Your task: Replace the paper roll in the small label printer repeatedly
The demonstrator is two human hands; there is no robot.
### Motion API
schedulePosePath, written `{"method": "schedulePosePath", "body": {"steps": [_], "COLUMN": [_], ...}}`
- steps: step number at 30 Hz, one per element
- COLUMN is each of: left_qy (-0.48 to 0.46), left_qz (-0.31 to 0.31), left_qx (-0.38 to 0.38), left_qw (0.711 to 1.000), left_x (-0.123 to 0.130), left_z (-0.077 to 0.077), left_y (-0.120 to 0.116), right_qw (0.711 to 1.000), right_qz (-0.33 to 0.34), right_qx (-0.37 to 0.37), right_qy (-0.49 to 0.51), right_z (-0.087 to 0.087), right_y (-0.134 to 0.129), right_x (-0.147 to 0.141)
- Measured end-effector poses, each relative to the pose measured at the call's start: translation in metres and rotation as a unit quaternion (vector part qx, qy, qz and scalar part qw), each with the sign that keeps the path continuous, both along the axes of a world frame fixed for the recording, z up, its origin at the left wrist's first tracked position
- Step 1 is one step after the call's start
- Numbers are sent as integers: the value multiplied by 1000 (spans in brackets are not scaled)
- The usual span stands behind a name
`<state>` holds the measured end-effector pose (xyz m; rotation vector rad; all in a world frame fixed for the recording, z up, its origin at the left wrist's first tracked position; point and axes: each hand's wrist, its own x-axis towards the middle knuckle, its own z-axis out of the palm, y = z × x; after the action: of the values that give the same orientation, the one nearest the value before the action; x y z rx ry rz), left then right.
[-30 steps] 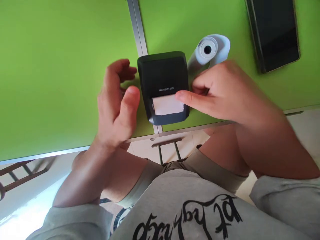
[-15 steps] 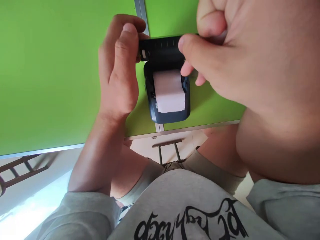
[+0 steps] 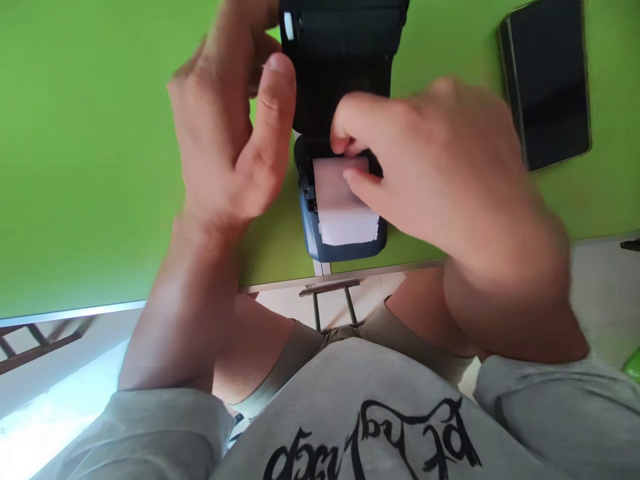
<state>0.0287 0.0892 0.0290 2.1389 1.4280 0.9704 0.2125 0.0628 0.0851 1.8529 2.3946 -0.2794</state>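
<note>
A small dark blue printer stands near the table's front edge with its black lid raised. Inside it lies a roll of white paper, its loose end hanging over the front rim. My left hand is at the lid's left side, thumb against its edge and the other fingers partly hidden behind it. Over the right part of the paper is my right hand, fingers curled and thumb at the paper; whether it grips anything is not visible.
The green table has a metal seam running under the printer. A black phone-like device lies at the back right. Below the front edge are my legs and a stool.
The lid has swung further open. My right hand has left the lid and come down to the paper roll. My left hand stays beside the lid. The black device has come into view.
</note>
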Motion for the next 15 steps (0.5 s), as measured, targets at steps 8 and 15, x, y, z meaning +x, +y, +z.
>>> {"method": "schedulePosePath", "body": {"steps": [8, 15], "left_qy": [24, -50], "left_qz": [-17, 2], "left_qx": [-11, -21], "left_qw": [1000, 999], "left_x": [-4, 1], "left_z": [-6, 2], "left_y": [-4, -2], "right_qw": [995, 995], "right_qz": [66, 45], "right_qx": [-68, -50], "right_qy": [-34, 69], "right_z": [6, 15], "right_y": [5, 5], "right_x": [-4, 12]}}
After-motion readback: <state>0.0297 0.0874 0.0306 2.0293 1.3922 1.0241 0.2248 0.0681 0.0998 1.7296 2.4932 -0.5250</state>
